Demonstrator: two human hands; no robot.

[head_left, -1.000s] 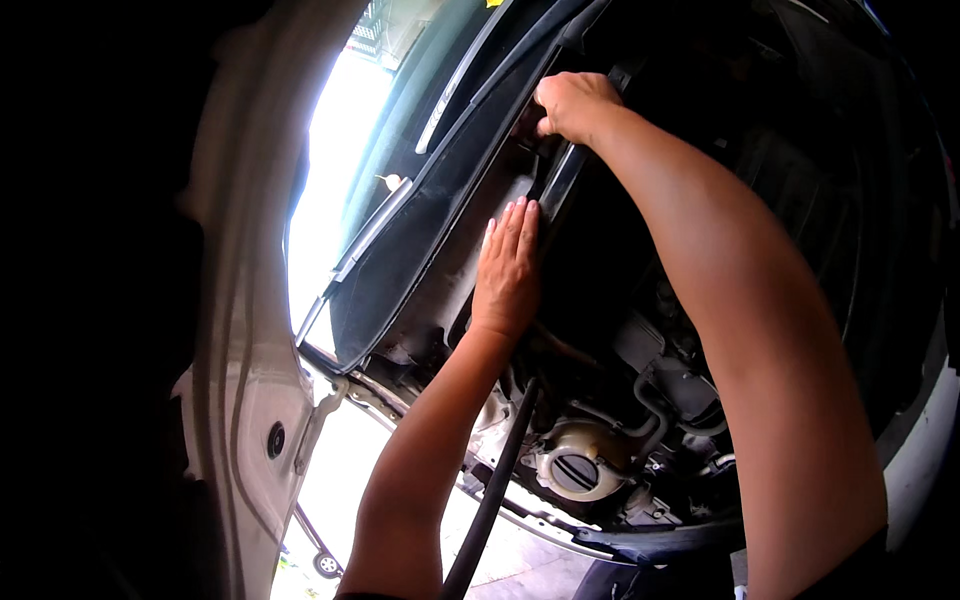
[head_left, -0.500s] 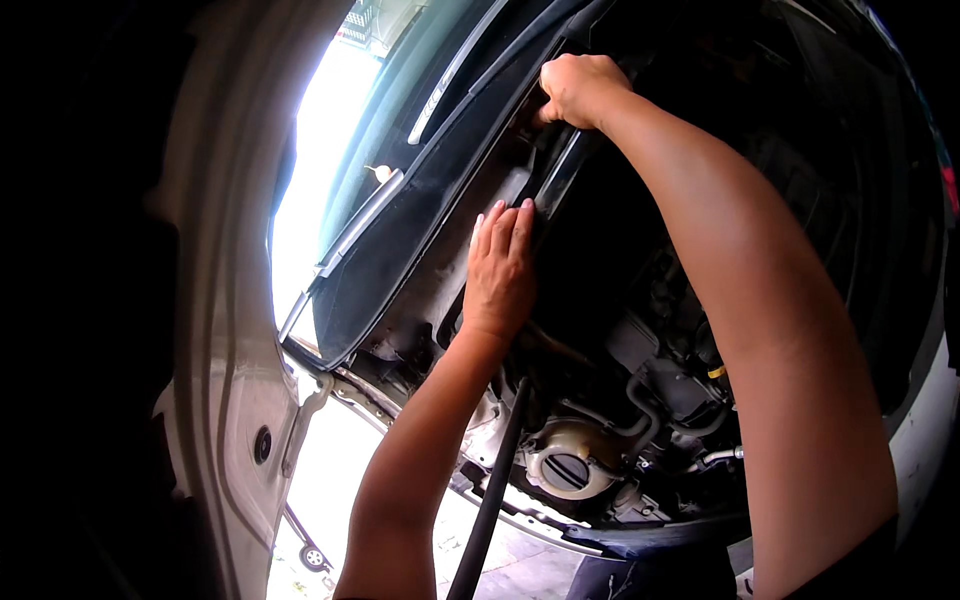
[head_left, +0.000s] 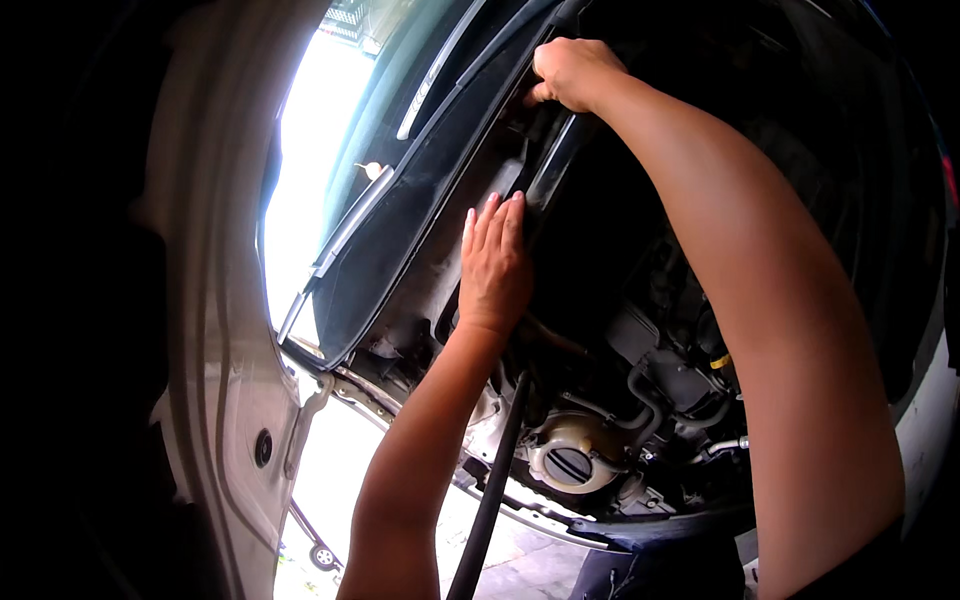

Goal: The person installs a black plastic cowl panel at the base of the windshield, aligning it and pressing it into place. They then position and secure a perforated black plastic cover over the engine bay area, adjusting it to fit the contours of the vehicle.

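Note:
My right hand (head_left: 578, 74) is closed at the upper end of the engine bay, over the far part of a long dark strip (head_left: 553, 165). Its fingers are curled, and what lies in them is hidden in shadow. Nearer to me, my left hand (head_left: 494, 268) has its fingers stretched out and close together, the tips beside the strip's lower end. Just beyond these fingertips is a pale grey piece (head_left: 508, 178). To the left runs the black cowl panel (head_left: 390, 245) below the windshield (head_left: 400, 70).
A black prop rod (head_left: 494, 490) rises from the lower edge into the bay. A round beige reservoir cap (head_left: 568, 465) sits among hoses and metal parts. The raised hood (head_left: 215, 350) stands at the left. A silver wiper arm (head_left: 350, 225) lies along the glass.
The view has shifted slightly. Both hands appear a little higher and further left, my right hand still closed and my left still flat. Nothing has visibly been let go.

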